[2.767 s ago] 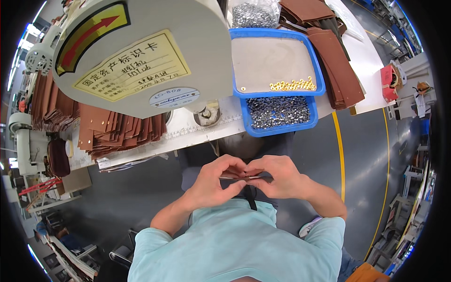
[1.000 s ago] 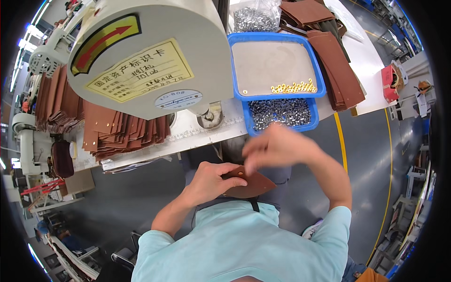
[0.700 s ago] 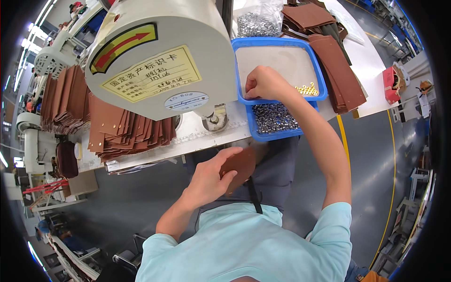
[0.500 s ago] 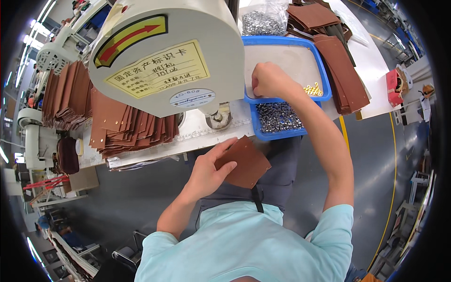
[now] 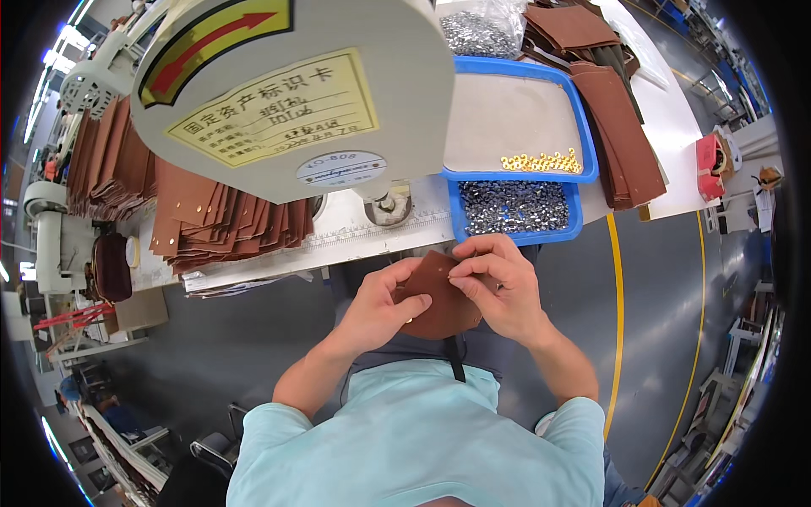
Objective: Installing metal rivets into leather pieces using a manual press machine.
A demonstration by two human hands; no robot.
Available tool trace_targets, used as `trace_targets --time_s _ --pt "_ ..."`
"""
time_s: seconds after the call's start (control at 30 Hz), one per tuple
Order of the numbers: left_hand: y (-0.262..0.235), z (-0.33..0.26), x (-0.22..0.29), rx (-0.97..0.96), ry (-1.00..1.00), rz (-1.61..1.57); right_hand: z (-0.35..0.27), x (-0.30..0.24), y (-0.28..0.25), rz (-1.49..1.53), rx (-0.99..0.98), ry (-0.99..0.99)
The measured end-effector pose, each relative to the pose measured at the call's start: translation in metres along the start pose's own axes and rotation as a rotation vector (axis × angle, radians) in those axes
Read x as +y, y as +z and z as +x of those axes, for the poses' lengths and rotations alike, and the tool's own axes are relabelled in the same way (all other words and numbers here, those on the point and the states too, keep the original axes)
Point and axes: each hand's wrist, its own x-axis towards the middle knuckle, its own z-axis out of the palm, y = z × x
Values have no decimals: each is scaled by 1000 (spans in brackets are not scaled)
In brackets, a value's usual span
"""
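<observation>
- Left hand (image 5: 380, 300) is grasping the leather (image 5: 435, 308) by its left side, thumb lying across the upward face.
- Right hand (image 5: 507, 287) is bringing thumb and forefinger together at the leather's upper right part; fingertips are touching or nearly touching it. Cannot tell whether they are pinching the leather or a small part.
- Leather is sitting between both hands, above the lap, just off the near edge of the table (image 5: 346, 226). A small pale dot is showing near its top.
- Machine (image 5: 418, 93) is standing on the table at upper left of centre, its rounded grey head filling much of the view.
- Upper tray (image 5: 511, 110), blue-rimmed, is holding gold rings (image 5: 541, 160) gathered along its near side.
- Lower tray (image 5: 519, 237), also blue, is holding many dark and silvery bits (image 5: 511, 209); it is sitting just nearer the person, partly under the upper one.
- Brown stack (image 5: 228, 224) is lying left of the machine's base, its pieces overlapping.
- Brown strips (image 5: 621, 139) are lying right of the trays.
- Clear bag (image 5: 486, 32) of silvery bits is resting beyond the upper tray.
</observation>
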Motion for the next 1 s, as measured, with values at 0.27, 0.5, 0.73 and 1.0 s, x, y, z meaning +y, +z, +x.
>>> trace_targets --time_s 0.27,0.5,0.73,1.0 --pt "5 -2 -5 -64 34 16 -7 3 -4 -10 -19 55" --pt "9 -7 1 6 77 493 -12 -5 -1 67 -84 269" --pt "6 -4 1 -32 216 744 -19 9 0 -235 -69 -106" --pt "11 -5 -5 3 154 568 -24 12 0 -188 -92 -121"
